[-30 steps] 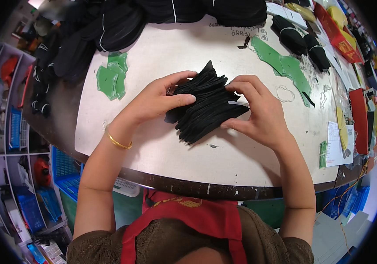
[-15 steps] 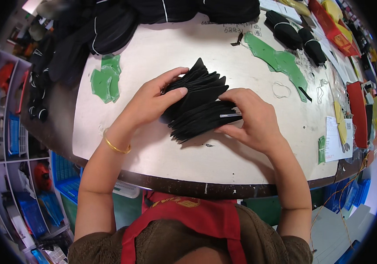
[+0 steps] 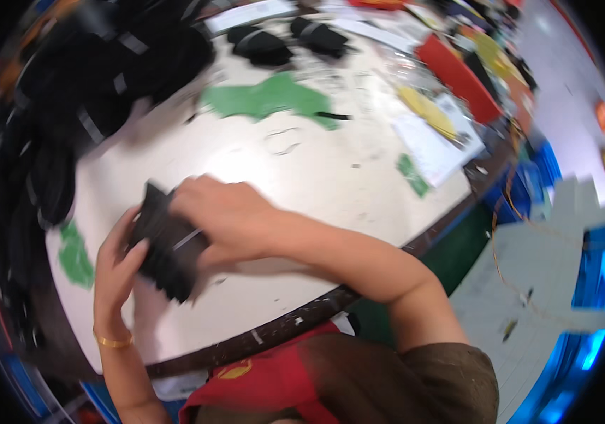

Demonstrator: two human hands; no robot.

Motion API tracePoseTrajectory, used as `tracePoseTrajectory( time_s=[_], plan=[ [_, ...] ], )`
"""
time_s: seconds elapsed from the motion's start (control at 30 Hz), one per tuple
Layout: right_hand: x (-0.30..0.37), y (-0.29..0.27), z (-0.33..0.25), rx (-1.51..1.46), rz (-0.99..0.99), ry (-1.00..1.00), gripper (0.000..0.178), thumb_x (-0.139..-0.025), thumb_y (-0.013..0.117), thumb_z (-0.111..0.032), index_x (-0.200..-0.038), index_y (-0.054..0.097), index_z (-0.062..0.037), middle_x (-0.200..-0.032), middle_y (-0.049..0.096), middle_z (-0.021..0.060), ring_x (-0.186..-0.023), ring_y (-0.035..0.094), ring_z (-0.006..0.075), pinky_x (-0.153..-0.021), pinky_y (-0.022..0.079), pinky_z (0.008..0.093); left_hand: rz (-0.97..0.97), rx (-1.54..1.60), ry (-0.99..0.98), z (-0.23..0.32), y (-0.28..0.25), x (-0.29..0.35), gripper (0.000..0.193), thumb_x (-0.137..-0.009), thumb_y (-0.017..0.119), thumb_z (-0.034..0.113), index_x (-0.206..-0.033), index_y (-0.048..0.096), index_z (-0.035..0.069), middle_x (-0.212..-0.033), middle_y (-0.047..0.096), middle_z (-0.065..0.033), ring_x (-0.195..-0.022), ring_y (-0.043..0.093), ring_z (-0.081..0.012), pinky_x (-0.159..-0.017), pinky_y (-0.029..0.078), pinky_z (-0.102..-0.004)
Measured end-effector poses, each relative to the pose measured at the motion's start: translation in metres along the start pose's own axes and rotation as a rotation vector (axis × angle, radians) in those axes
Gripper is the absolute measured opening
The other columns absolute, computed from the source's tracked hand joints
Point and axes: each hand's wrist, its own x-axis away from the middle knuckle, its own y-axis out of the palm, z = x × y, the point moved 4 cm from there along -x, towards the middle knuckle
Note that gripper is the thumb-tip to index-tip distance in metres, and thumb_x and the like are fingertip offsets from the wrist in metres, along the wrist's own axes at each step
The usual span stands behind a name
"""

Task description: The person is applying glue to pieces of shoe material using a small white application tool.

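A thick stack of black fabric pieces point(image 3: 163, 249) is held between my two hands over the left part of the white-topped table point(image 3: 302, 194). My left hand point(image 3: 117, 258) grips its left side, thumb lying over the pieces. From the right, my right hand point(image 3: 224, 215) closes on the stack's upper right, its fingers bent over the edge. A thin silvery strip point(image 3: 188, 239) shows against the black near my right thumb; motion blur hides what kind of thing it is. The undersides of the pieces are hidden.
Large tied black bundles point(image 3: 115, 78) fill the far left. Green pieces point(image 3: 267, 99) lie beyond my hands, with a thread loop point(image 3: 283, 141) nearby. Two small black bundles point(image 3: 260, 46) lie at the back. To the right are a red box point(image 3: 458, 79), white paper point(image 3: 433, 145) and a yellow-handled tool point(image 3: 426, 113).
The view has swung right, so the table appears shifted left and tilted. Both hands still hold the stack, now turned more upright, and my right hand has moved higher over it.
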Motion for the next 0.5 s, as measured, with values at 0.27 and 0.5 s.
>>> tracePoseTrajectory(
  time_s=[0.27, 0.5],
  plan=[
    [0.007, -0.002, 0.001, -0.024, 0.001, 0.015, 0.059, -0.063, 0.088, -0.025, -0.114, 0.063, -0.0072, -0.113, 0.06, 0.0083, -0.112, 0.058, 0.0289, -0.085, 0.057, 0.0421, -0.031, -0.104, -0.077, 0.012, 0.0, -0.009, 0.056, -0.094, 0.066, 0.012, -0.148, 0.053, 0.0, -0.129, 0.064, -0.0109, -0.113, 0.061, -0.0172, -0.099, 0.047, -0.029],
    [0.015, 0.008, -0.005, 0.011, 0.157, -0.105, 0.053, -0.062, 0.086, -0.022, -0.106, 0.062, -0.0066, -0.111, 0.062, 0.0075, -0.111, 0.058, 0.0291, -0.078, 0.058, 0.0411, -0.044, -0.427, -0.1, 0.038, 0.018, -0.023, 0.053, -0.092, 0.068, 0.011, -0.141, 0.057, -0.004, -0.115, 0.07, -0.0122, -0.098, 0.064, -0.0156, -0.086, 0.053, -0.0296]
  ],
)
